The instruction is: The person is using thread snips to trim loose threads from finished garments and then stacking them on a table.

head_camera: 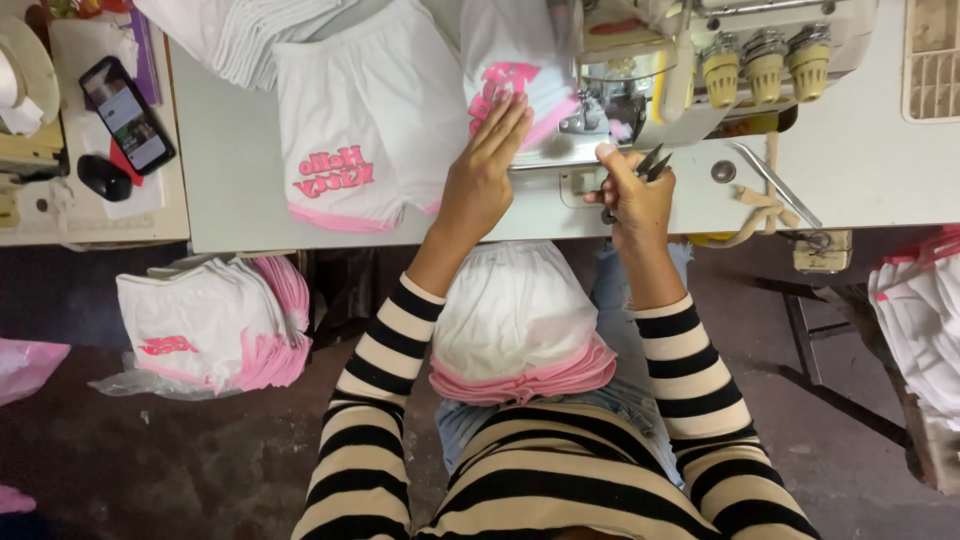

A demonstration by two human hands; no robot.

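This is a garment sewing workshop: an industrial overlock sewing machine (650, 70) with three thread cones (765, 60) stands on a pale surface (230, 200) just beyond the fingers (505, 120), which lie flat on white fabric with pink print (510, 85) at the needle. Left of the fingers lie finished white shorts with pink trim (350, 150). More stacks of the same shorts sit below the fingers on the lap (515, 325), and bundled on the dark floor (210, 325) to the left.
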